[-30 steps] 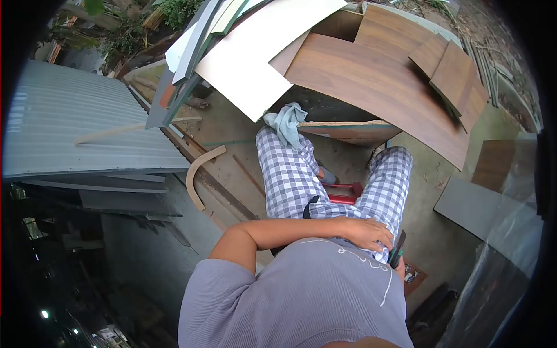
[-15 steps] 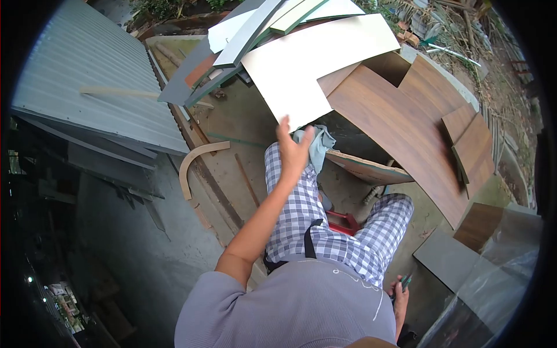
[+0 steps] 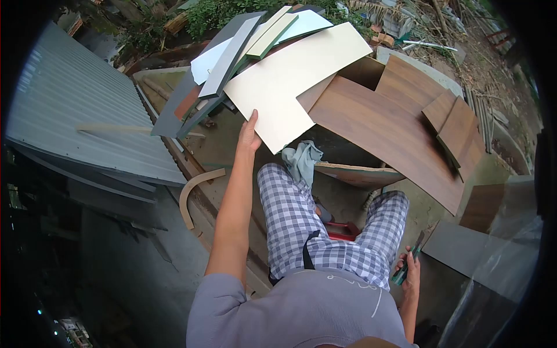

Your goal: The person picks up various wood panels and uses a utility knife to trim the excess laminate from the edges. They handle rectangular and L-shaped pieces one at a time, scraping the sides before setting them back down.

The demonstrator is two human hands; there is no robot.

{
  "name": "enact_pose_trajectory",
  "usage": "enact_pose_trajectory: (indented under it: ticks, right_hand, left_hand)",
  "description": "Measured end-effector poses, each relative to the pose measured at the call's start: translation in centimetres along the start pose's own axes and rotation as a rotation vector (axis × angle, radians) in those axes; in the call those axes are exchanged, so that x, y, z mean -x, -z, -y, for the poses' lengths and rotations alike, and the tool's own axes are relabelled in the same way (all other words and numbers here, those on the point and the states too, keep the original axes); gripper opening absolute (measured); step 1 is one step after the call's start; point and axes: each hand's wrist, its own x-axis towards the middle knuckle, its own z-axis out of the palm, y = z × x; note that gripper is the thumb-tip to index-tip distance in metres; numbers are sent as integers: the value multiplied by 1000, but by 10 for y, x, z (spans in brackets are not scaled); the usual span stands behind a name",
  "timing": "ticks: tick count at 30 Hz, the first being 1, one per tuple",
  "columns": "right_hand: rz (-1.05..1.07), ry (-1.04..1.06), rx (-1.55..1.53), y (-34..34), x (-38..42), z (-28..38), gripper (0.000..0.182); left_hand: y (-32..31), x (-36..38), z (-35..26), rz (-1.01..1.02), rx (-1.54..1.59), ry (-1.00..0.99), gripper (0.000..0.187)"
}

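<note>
My left hand (image 3: 249, 136) grips the left edge of a cream L-shaped board (image 3: 278, 87), its thumb on the top face and the other fingers mostly hidden below. The board lies over brown wood-grain panels (image 3: 377, 122). Low on the right, my right hand (image 3: 411, 274) is closed around a slim green-and-dark hand tool (image 3: 415, 249), whose exact kind I cannot make out. A grey-blue cloth (image 3: 302, 160) hangs near the board's lower corner, just above my left knee.
Several grey and pale offcuts (image 3: 232, 55) are stacked behind the board. A curved wooden strip (image 3: 188, 194) lies to the left, near a corrugated metal sheet (image 3: 87, 98). A red frame (image 3: 343, 231) sits between my legs. Grey panel (image 3: 455, 246) and plastic sheeting (image 3: 499, 272) stand right.
My left hand has gone from open beside the board's lower corner to gripping its left edge. My right hand has risen slightly with the tool, which now shows more fully.
</note>
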Motion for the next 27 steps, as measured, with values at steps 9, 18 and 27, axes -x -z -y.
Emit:
enact_pose_trajectory:
  ticks: [9, 18, 27]
  right_hand:
    - [7, 28, -87, -2, 4, -14, 35]
    - [25, 57, -62, 3, 5, -18, 36]
    - [-23, 48, -74, -2, 0, -23, 37]
  left_hand:
    - [-5, -4, 11, 83, 92, -9, 55]
    - [-4, 1, 33, 51, 131, -9, 54]
    - [-26, 35, -8, -706, -91, -291, 84]
